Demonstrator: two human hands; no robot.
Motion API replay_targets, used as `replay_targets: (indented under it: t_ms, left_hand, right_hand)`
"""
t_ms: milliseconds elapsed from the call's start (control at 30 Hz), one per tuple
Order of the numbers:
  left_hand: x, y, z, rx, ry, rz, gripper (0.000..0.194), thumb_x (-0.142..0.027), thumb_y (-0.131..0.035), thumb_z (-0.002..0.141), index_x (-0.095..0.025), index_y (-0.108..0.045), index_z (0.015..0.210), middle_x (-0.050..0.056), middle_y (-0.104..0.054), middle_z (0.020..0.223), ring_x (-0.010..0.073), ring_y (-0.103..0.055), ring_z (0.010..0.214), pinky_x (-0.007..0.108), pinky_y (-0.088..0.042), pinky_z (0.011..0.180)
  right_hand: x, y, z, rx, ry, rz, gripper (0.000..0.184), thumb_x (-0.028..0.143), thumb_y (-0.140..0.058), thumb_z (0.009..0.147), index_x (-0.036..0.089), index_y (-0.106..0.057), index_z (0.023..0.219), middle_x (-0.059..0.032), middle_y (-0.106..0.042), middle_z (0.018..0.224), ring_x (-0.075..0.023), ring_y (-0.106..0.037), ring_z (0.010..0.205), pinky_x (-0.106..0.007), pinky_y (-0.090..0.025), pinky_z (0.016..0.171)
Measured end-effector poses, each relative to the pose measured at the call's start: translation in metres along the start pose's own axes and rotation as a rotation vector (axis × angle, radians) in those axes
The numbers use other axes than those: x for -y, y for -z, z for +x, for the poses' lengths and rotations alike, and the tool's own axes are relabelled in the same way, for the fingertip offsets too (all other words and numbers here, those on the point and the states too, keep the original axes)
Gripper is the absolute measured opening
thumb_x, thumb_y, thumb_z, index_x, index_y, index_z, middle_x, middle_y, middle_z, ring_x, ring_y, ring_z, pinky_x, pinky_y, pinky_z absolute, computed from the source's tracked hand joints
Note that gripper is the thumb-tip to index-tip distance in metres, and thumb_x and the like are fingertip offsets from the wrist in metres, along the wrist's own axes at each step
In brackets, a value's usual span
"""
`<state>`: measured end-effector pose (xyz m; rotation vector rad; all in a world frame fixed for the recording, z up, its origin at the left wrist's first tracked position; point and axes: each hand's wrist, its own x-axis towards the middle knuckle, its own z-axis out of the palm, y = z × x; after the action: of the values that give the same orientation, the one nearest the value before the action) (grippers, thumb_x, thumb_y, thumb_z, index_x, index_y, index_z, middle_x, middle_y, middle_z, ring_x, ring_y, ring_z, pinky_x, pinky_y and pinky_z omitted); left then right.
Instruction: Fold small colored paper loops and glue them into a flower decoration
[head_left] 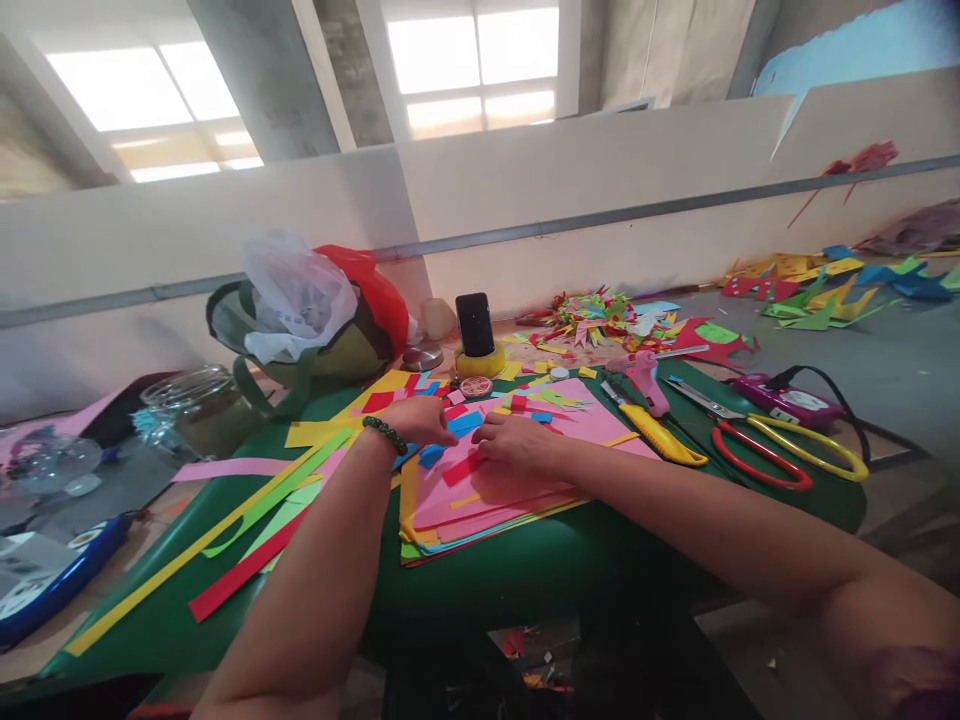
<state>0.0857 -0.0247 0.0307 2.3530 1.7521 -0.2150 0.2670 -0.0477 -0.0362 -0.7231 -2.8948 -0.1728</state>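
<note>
Both your hands are right in over the paper, close together! Your left hand (pixel 426 420) has its fingers bunched and bent downward, a dark green bead bracelet (pixel 385 435) round the wrist; whether anything is pinched there, I cannot tell. Across from it, your right hand (pixel 512 443) lies low and flattish, fingers bent, and a red paper piece (pixel 460 470) pokes out beside the fingertips; gripped or merely touched, I cannot tell that either.

Between and around your fingers sit the blue paper pieces (pixel 432 457), loose on top of the pink sheets (pixel 465 507), and those crown a stack with blue, yellow and green edges peeping out below. All of it rests on the green worktop (pixel 480 590), directly in front of you!

Over to your right, just past the stack: a yellow utility knife (pixel 652 432), a pink glue gun (pixel 646 382) behind it, then big scissors (pixel 726 411), one handle red, the other yellow. To your left, beyond the forearm, a long red strip (pixel 247 567) and a yellow strip (pixel 161 570) slant across.

Straight ahead, a phone (pixel 474 322) stands upright at a yellow tape roll (pixel 484 366). Farther out, a stuffed bag (pixel 330 362) sits near the wall, a glass jar (pixel 199 410) to its left, and a colourful paper heap (pixel 592 318) off to the right.
</note>
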Motion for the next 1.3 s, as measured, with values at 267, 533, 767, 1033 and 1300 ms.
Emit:
replay_targets:
  t_ms: [267,533,767,1033,1300]
  left_hand:
    - [-0.013,-0.004,0.000,-0.014,-0.127,-0.134,0.013,-0.032,-0.073,0.058,-0.022,-0.065,0.060,-0.001,-0.062,0.061,0.0162,-0.055,0.061,0.025,-0.033,0.054]
    - [-0.016,-0.014,0.003,0.191,-0.198,-0.092,0.017,-0.025,-0.074,0.051,-0.021,-0.062,0.061,-0.003,-0.061,0.061,0.0152,-0.055,0.060,0.023,-0.035,0.052]
    - [-0.017,-0.013,0.002,0.277,-0.246,-0.239,0.008,-0.013,-0.062,0.053,-0.021,-0.060,0.056,-0.005,-0.058,0.052,0.0130,-0.052,0.053,0.023,-0.036,0.050]
    - [-0.007,-0.006,0.006,0.231,-0.277,-0.671,0.023,-0.039,-0.073,0.065,-0.018,-0.072,0.072,0.005,-0.072,0.071,0.0163,-0.065,0.068,0.023,-0.046,0.060]
    - [-0.019,-0.011,0.003,0.097,-0.270,-1.033,0.039,-0.048,-0.071,0.072,-0.018,-0.061,0.094,0.004,-0.071,0.080,0.0186,-0.070,0.070,0.028,-0.051,0.063]
  right_hand:
    - [0.005,0.004,-0.002,0.117,-0.098,-0.019,0.024,0.008,-0.047,0.093,0.014,-0.061,0.112,-0.0126,-0.071,0.096,-0.0230,-0.064,0.095,-0.027,-0.043,0.065]
    - [0.005,0.007,-0.004,0.078,-0.237,0.238,0.023,0.026,-0.058,0.088,0.015,-0.069,0.104,-0.0120,-0.069,0.099,-0.0205,-0.064,0.083,-0.026,-0.038,0.060]
    - [0.004,0.006,-0.006,-0.044,-0.265,0.400,0.020,0.019,-0.065,0.077,0.015,-0.065,0.097,-0.0068,-0.068,0.088,-0.0161,-0.059,0.073,-0.023,-0.037,0.057]
    - [-0.027,0.000,-0.006,-0.484,-0.339,0.915,0.025,0.013,-0.056,0.078,0.015,-0.055,0.103,0.0039,-0.061,0.068,-0.0103,-0.057,0.060,-0.020,-0.043,0.056]
    - [-0.031,0.037,-0.031,-0.606,-0.465,0.536,0.023,0.022,-0.062,0.083,0.016,-0.060,0.104,-0.0030,-0.067,0.083,-0.0125,-0.059,0.069,-0.025,-0.044,0.066]
